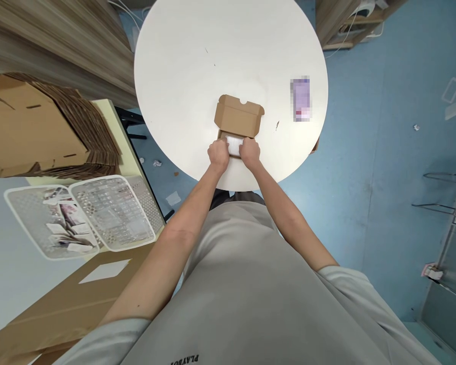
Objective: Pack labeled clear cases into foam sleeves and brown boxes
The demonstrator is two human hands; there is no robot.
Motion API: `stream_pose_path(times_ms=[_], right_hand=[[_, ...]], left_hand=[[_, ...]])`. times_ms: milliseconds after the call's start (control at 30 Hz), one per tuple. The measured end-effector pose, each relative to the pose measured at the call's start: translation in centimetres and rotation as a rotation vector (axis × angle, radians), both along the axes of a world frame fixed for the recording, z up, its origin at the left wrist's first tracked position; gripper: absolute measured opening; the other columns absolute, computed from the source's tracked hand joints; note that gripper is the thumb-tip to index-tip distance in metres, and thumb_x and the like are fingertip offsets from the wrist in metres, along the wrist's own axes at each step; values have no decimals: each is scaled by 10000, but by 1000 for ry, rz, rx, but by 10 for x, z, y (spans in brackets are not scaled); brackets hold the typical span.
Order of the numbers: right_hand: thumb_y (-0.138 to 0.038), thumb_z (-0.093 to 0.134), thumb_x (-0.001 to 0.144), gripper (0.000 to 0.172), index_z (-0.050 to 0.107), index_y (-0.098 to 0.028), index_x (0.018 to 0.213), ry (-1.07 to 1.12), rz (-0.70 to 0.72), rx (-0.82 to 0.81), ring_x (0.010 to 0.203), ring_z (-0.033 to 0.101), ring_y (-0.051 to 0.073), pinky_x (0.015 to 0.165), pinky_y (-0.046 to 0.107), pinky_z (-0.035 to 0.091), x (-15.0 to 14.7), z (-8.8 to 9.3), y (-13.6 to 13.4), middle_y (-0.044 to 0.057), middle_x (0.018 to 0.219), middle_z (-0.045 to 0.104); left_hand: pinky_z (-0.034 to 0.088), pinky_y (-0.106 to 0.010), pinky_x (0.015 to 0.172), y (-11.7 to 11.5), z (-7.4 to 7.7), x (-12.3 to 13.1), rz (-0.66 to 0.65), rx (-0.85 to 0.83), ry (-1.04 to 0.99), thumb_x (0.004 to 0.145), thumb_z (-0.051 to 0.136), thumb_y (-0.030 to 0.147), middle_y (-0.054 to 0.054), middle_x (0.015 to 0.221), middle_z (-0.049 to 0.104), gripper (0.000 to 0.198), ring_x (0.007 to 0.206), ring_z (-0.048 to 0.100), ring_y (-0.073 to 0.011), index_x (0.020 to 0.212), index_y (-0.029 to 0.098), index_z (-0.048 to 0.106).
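Note:
A small brown cardboard box (238,115) lies near the front edge of the round white table, its lid folded open away from me. Inside its tray sits a white object (234,145), partly covered by my fingers; its kind does not show. My left hand (219,154) is closed around the left end of the box. At the right end, my right hand (250,151) is closed in the same way. The fingertips of both hands reach in beside the white object, and whether they press on it I cannot tell.
The round table (182,91) carries a blurred purple item (301,99) at right. To my left stand stacked flat cardboard boxes (34,126), a basket of clear packets (112,213) and a basket of small cards (53,223). A metal rack (446,243) is at far right.

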State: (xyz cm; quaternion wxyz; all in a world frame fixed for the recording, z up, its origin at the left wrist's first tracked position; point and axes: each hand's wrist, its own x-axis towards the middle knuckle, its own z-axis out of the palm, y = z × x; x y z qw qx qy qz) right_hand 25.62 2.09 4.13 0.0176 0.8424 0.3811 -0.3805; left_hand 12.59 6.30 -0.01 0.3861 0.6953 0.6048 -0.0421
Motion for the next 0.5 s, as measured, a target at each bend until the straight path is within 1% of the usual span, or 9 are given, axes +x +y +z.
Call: stream_pose_path(times_ms=[167,233,267,367,433,500], right_hand=[[-148,560,1085,237,741,-122,1236,-9,59,5,1229,732,351,1071,487,596,0,1,-1,225,1333,752],[-230,609,1091,216,744,-129,1225,-6,50,45,1243,729,379,1092,527,596,8,2,-4,228,1288,765],[-295,626,1100,236,743,-133,1225,-9,26,77,1250,727,395,1099,546,596,15,2,-6,230,1260,771],[-528,589,1133,435,717,-141,1286,-27,-118,207,1287,716,421,1131,585,578,47,1,-9,235,1218,774],[-637,563,1128,575,686,-126,1362,-18,-210,272,1319,708,410,1165,583,554,71,-2,-7,239,1255,774],[-662,588,1112,637,674,-102,1404,24,-270,276,1340,709,386,1193,550,535,88,-7,-3,243,1311,773]], left_hand=[[488,-539,1004,0,14,2,-24,-30,43,1107,465,363,-222,1215,750,325,1196,678,-427,1174,204,741],[493,-559,1039,3,21,2,-43,2,32,1103,479,392,-231,1257,738,333,1237,671,-441,1224,204,725],[493,-567,1060,6,24,1,-40,31,12,1105,478,412,-230,1277,730,342,1259,665,-443,1240,207,717],[484,-574,1129,26,28,-3,35,123,-97,1120,472,500,-210,1317,704,382,1318,648,-434,1268,219,684],[484,-555,1157,47,23,-5,103,153,-162,1104,530,566,-191,1285,699,405,1324,642,-413,1267,219,660],[502,-525,1148,69,13,-5,125,136,-200,1077,604,585,-164,1182,699,403,1266,658,-379,1216,210,650]])
